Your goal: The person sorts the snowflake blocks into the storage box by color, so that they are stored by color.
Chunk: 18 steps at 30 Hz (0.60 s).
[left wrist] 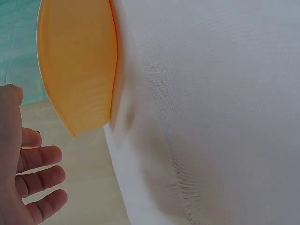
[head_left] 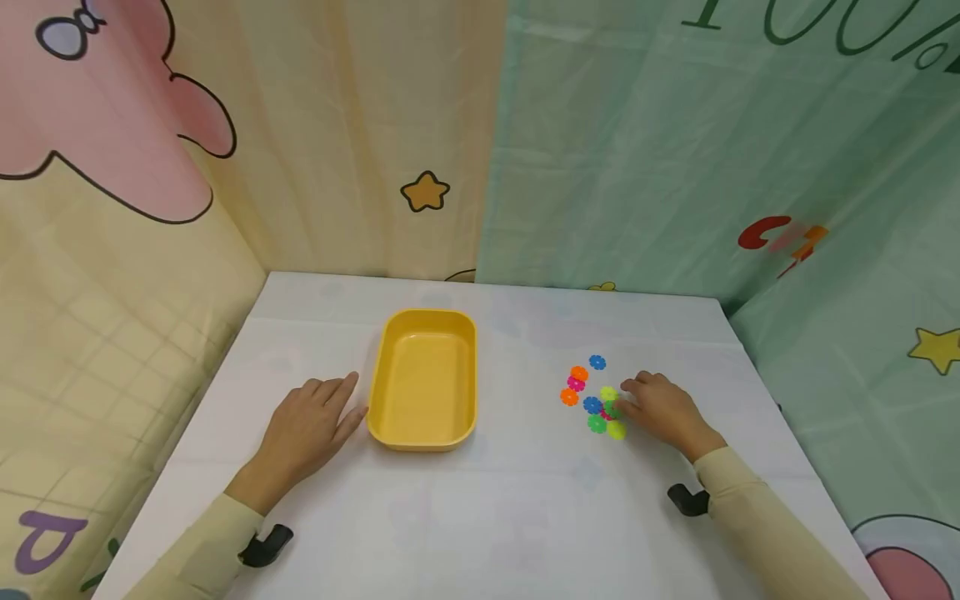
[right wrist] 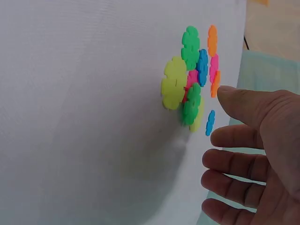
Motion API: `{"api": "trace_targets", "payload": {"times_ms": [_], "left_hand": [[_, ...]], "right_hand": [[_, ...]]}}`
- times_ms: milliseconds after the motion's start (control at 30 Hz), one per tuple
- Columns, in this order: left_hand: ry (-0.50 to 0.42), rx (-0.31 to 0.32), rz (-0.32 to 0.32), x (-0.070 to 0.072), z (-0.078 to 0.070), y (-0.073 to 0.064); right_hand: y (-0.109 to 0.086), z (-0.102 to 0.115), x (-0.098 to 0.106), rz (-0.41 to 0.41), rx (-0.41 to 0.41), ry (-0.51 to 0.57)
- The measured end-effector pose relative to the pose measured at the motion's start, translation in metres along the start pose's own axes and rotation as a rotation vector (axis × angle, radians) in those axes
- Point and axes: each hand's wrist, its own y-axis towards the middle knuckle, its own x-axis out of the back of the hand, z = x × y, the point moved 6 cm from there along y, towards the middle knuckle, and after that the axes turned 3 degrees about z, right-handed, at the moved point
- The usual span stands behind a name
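My left hand (head_left: 306, 427) is just left of a yellow plastic tray (head_left: 423, 379), fingers spread and holding nothing. The thumb comes close to the tray's left wall; whether it touches I cannot tell. In the left wrist view the fingers (left wrist: 42, 158) appear apart from the tray's outer side. On the right, my right hand (head_left: 666, 410) hovers at a loose cluster of flower-shaped plastic discs. Its thumb and fingers are parted, with nothing gripped. Nearest lie a green disc (right wrist: 191, 104) and a yellow-green disc (right wrist: 174, 84); some discs overlap. A blue disc (head_left: 597, 362) lies farther back.
A white cloth covers the table (head_left: 480, 525). Orange discs (head_left: 570, 397) and a pink disc (head_left: 576, 383) sit on the cluster's left side. Patterned curtains (head_left: 360, 150) hang behind the table and at both sides. Dark straps (head_left: 266, 546) show at both wrists.
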Motion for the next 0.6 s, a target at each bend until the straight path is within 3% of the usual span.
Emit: {"api": "trace_targets", "payload": {"times_ms": [267, 600], "left_hand": [[0.004, 0.000, -0.013, 0.002, -0.001, -0.001], [-0.007, -0.008, -0.024, 0.000, -0.002, -0.004]], "right_hand": [[0.006, 0.001, -0.018, 0.101, -0.068, 0.014], [0.007, 0.001, -0.022, 0.124, -0.102, 0.111]]}}
